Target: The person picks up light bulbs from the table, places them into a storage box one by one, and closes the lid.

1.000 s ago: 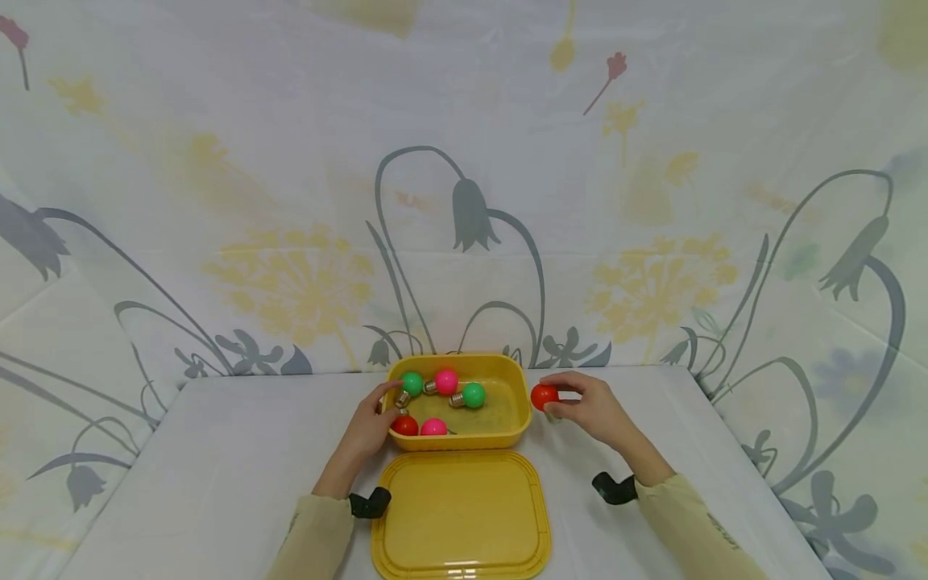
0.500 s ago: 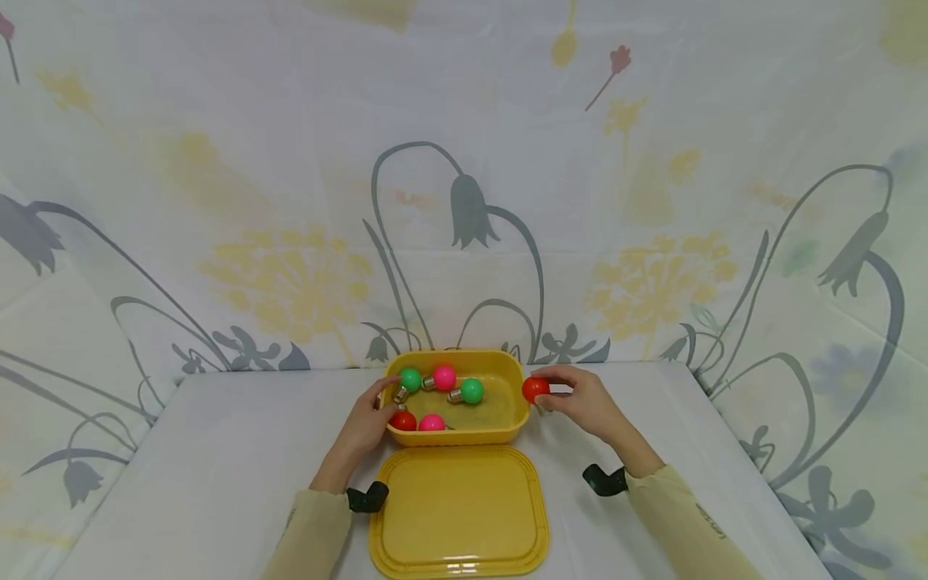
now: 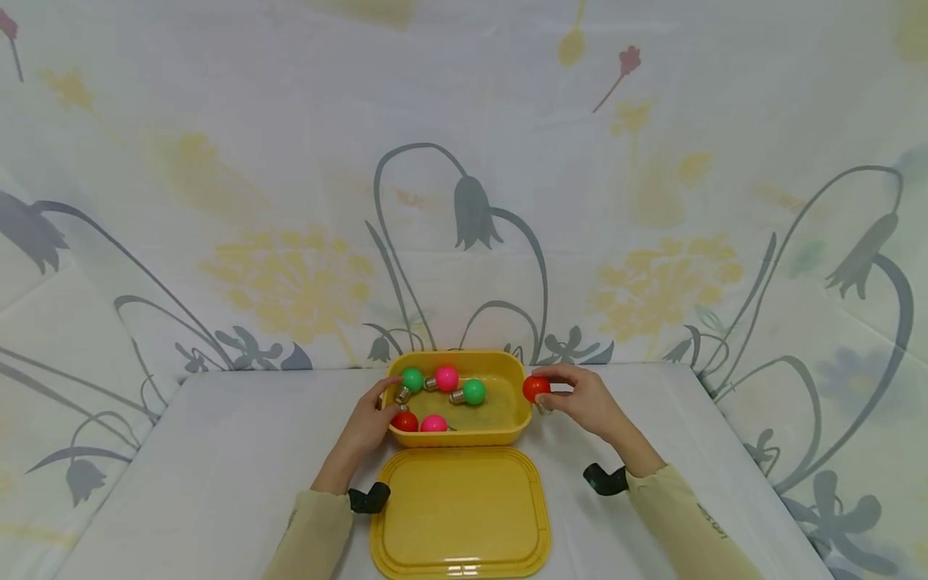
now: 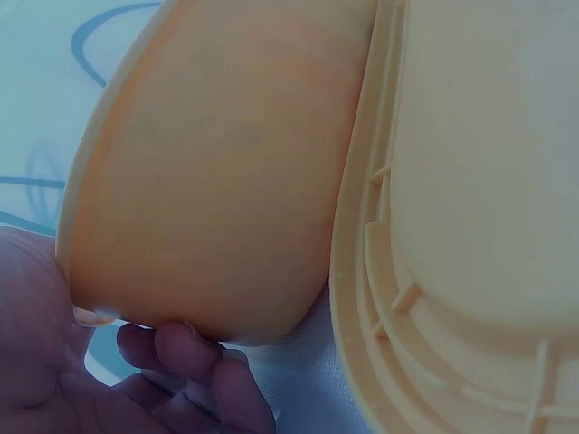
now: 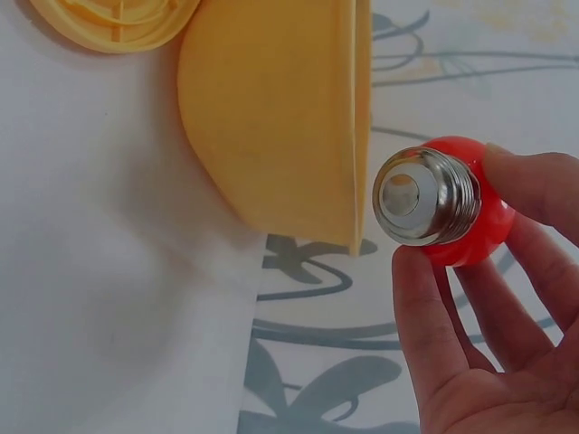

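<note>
A yellow plastic container [image 3: 464, 437] holds several coloured bulbs, among them a green bulb [image 3: 474, 392], a pink bulb [image 3: 446, 379] and a red bulb [image 3: 406, 421]. At its left end, my left hand [image 3: 368, 423] grips the rim; in the left wrist view its fingers [image 4: 185, 351] curl below the outer wall. My right hand [image 3: 586, 407] pinches another red light bulb [image 3: 536, 389] between thumb and fingers, close to the container's right rim. In the right wrist view the bulb's silver screw base [image 5: 427, 196] faces the camera, beside the container wall [image 5: 271, 117].
The yellow lid [image 3: 461, 515] lies on the white table [image 3: 217, 467], directly in front of the container. Behind the table hangs a cloth printed with flowers [image 3: 474, 213]. Both wrists carry black camera mounts, one at the lid's left edge.
My right hand has moved slightly left with the red light bulb, nearer the container's right rim. The left hand keeps its grip on the rim, and the bulbs inside lie as before.
</note>
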Available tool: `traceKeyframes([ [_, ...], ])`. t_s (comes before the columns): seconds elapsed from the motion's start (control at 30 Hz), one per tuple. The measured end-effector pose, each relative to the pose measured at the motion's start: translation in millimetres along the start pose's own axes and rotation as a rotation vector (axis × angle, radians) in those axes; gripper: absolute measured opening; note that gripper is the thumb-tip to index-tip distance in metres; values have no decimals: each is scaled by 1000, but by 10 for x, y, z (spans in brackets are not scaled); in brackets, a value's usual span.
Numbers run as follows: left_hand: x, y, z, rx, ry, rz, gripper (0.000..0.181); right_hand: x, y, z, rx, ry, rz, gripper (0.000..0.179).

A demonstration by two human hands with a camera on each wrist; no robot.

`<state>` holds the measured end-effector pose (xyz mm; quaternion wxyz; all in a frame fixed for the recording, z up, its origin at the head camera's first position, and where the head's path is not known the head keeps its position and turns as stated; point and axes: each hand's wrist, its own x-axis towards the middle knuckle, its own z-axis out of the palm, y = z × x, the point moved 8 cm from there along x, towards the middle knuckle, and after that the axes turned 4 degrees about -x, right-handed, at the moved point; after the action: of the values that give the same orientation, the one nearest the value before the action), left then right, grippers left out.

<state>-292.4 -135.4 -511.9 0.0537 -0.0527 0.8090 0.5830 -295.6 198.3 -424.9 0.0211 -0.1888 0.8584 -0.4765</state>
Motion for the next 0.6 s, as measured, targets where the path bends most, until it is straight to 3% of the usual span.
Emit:
traceKeyframes([
  [0.23, -4, 7, -12, -3, -2, 7, 50, 51, 41, 35, 21, -4, -6, 38],
  [0.6, -12, 6, 4, -10, -6, 0, 51, 152, 3, 129, -38, -25, -1, 34],
])
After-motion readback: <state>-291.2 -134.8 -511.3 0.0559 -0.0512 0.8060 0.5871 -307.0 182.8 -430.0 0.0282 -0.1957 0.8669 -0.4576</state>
